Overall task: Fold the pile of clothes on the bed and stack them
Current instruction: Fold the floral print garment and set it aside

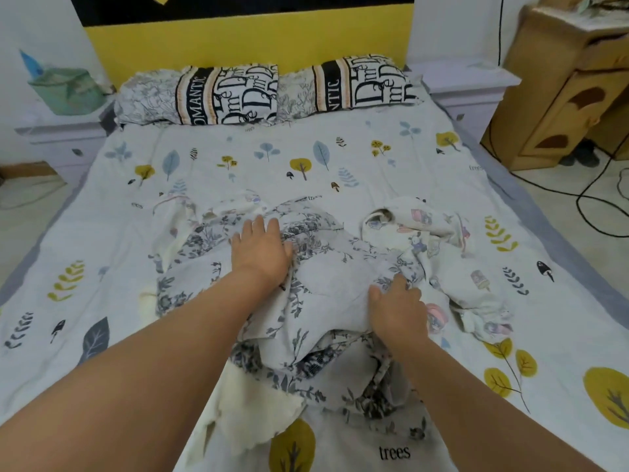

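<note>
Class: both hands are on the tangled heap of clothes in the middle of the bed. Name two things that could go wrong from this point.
1. The floral garment lies tangled over the cartoon-print garment and the cream cloth; lifting it may drag those along.
2. The right hand pinches only a bunched fold while the left hand lies flat, so the fabric may slip and fold unevenly.

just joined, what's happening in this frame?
A person is working on a heap of clothes on a bed. The left hand lies flat with straight fingers on a grey flowered garment at the top of the heap. The right hand curls its fingers into the same garment's right side. A cartoon-print piece lies crumpled to the right and a cream cloth sticks out below. Nothing is folded or stacked yet. Two pillows sit at the headboard.
</note>
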Tool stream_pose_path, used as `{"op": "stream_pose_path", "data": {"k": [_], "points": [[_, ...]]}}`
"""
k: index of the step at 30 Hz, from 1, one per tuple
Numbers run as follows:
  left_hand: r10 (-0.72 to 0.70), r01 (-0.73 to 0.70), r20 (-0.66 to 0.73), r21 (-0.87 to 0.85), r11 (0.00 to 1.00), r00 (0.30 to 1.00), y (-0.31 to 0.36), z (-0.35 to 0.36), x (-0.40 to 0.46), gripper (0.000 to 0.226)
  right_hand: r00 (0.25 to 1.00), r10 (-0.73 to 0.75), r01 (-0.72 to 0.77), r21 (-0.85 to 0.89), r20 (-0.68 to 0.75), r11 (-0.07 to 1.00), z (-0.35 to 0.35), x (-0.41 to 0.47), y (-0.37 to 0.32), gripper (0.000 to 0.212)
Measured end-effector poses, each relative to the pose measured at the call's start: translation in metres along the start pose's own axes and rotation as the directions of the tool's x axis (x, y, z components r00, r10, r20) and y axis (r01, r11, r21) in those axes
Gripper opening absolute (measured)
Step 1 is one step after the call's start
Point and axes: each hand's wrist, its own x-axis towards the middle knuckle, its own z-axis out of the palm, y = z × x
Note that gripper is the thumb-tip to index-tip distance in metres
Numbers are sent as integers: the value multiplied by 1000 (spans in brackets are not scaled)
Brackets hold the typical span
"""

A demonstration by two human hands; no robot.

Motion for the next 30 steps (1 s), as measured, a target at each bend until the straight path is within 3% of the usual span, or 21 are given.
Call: {"op": "stream_pose_path", "data": {"k": [6, 9, 11, 13, 16, 19, 22, 27, 30], "points": [[-69, 70, 120, -8, 998, 990, 1, 49, 32, 66, 999, 52, -52, 48, 2, 998, 27, 39, 8, 72], [-20, 13, 171, 44, 999, 985, -1, 78, 30, 69, 996, 80, -82, 77, 30, 994, 40, 49, 9, 85], [23, -39, 131, 120, 992, 991, -3, 87, 28, 65, 997, 71, -71, 108, 8, 992, 48, 51, 10, 91], [67, -80, 80, 178, 981, 995, -5, 88, 27, 58, 999, 45, -41, 130, -25, 991, 54, 50, 12, 88], [129, -133, 30, 217, 967, 991, -3, 85, 19, 46, 994, -23, 45, 202, -107, 978, 62, 44, 18, 68], [152, -150, -1, 142, 978, 988, 0, 76, -1, 36, 983, -63, 119, 342, -171, 932, 60, 29, 17, 58], [102, -102, 13, -12, 995, 995, -6, 67, -31, 47, 985, -22, 101, 469, -171, 878, 50, 7, 14, 64], [-4, 19, 100, -147, 989, 995, -25, 52, -96, 91, 991, 113, -31, 676, -78, 736, 33, -36, 20, 77], [24, 14, 226, -165, 986, 974, -32, 47, -124, 103, 974, 227, -132, 758, -22, 638, 26, -49, 26, 66]]}}
